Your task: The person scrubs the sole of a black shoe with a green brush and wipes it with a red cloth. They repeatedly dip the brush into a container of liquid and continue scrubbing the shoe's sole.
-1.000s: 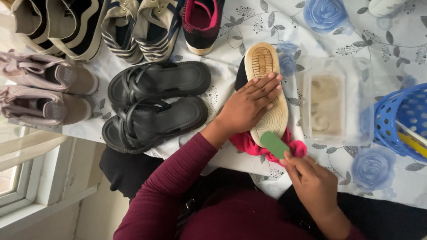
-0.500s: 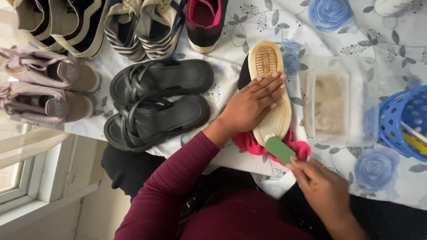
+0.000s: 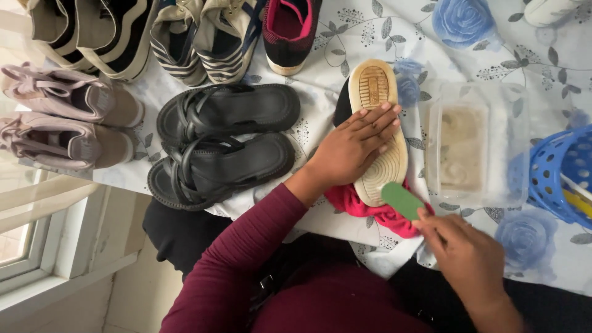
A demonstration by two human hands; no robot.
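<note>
A black shoe lies sole-up on a red cloth, its tan sole facing me. My left hand lies flat on the sole, fingers spread, pressing it down. My right hand grips a green brush handle whose far end rests at the heel end of the sole.
A clear plastic tub of murky water stands right of the shoe, with a blue basket beyond it. Black sandals, pink sneakers, striped sneakers and a black-and-pink shoe line the floral tablecloth. A window sill is lower left.
My right hand with the green brush has shifted slightly toward the heel end of the sole. My left hand stays pressed on the sole.
</note>
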